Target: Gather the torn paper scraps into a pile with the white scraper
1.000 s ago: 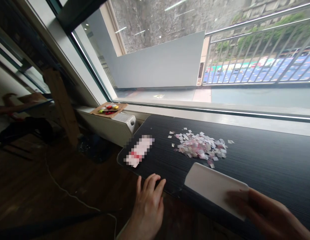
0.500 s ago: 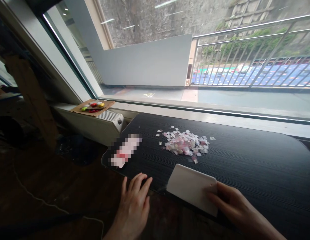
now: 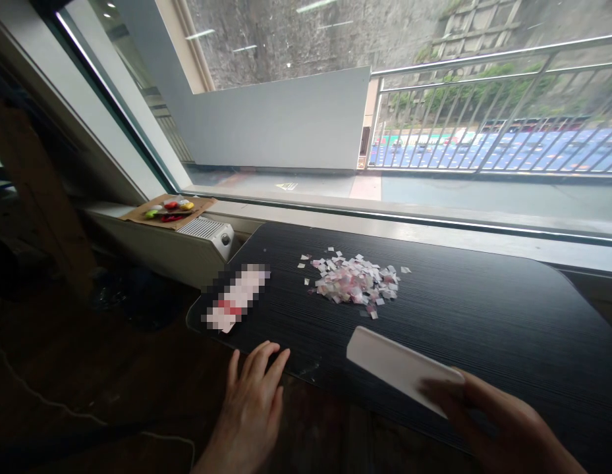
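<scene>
Head view: white tray (image 3: 392,361) juts leftward from clasping right grip (image 3: 500,411); left grip (image 3: 253,398) splayed.

A: Counts?
B: Two hands: left hand (image 3: 253,398), right hand (image 3: 500,411). One dark table (image 3: 464,309). One white slab (image 3: 397,365).
A: Small scraps (image 3: 355,282)?
B: One pile. Overlapping, no exact number; dozens at least. One stray off its right side.
A: Blurred patch (image 3: 239,296)?
B: One. Can't tell how many items in it.
A: Far left?
B: One heater (image 3: 201,228), one cardboard sheet (image 3: 203,206) on top. Coloured pieces there: at least three, counting one green piece (image 3: 150,214), one yellow piece (image 3: 187,205).
A: Rest?
B: One metal railing (image 3: 483,59), one warning triangle (image 3: 286,186), one pale cable (image 3: 162,436).
</scene>
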A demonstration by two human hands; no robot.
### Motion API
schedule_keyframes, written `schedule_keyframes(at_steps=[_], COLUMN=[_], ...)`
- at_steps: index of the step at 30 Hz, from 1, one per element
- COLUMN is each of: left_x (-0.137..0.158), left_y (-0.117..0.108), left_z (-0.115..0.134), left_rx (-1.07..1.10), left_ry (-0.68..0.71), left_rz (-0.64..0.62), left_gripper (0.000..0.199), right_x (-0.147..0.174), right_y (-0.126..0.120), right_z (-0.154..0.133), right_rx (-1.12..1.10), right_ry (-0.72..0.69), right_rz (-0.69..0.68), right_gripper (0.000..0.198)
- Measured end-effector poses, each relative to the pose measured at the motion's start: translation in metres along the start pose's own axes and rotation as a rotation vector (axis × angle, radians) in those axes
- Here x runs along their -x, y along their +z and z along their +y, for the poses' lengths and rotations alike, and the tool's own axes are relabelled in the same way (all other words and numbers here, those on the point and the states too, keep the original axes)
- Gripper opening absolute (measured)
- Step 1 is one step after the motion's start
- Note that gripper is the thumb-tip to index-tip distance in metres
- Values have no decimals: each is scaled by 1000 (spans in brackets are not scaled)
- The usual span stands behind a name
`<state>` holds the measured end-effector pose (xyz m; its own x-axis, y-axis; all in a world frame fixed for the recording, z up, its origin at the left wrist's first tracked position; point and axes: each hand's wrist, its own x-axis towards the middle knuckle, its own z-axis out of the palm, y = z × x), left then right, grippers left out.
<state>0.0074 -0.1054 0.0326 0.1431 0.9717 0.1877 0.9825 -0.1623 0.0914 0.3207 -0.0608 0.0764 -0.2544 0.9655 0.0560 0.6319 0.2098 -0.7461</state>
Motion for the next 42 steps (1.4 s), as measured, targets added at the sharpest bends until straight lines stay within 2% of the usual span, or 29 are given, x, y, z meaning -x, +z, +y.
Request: schedule_keyframes(at_steps=[3, 7, 12, 17, 25, 29, 32, 35, 40, 42], left_x=[2, 2, 4, 4, 7, 7, 8, 8, 6, 4], left_y=[5, 8, 9, 14, 20, 22, 19, 15, 16, 16], left_z=[-6, -9, -10, -13, -13, -15, -16, -17, -17, -15], left_rx=[-2, -29, -49, -66, -79, -67, -65, -61, -43, -41], left_ry=[17, 32, 41, 58, 72, 71, 75, 78, 79, 86], left_rz=[21, 19, 33, 44, 129, 170, 109, 101, 106, 145], left_gripper=[53, 53, 54, 54, 52, 51, 52, 52, 51, 48], right_x=[-8, -15, -15, -25, -16, -8, -5, 0, 6, 7], right_y=[-8, -1, 5, 0, 1, -3, -1, 0, -8, -10], right_z=[15, 21, 18, 20, 7, 11, 16, 20, 23, 22], right_rx=[39, 118, 105, 255, 235, 248, 178, 111, 136, 126], right_ry=[7, -47, -77, -83, -252, -241, -236, -203, -165, -141], right_rz=[117, 214, 151, 277, 251, 330, 280, 240, 341, 345], right_gripper=[24, 21, 24, 22, 18, 17, 15, 14, 14, 14])
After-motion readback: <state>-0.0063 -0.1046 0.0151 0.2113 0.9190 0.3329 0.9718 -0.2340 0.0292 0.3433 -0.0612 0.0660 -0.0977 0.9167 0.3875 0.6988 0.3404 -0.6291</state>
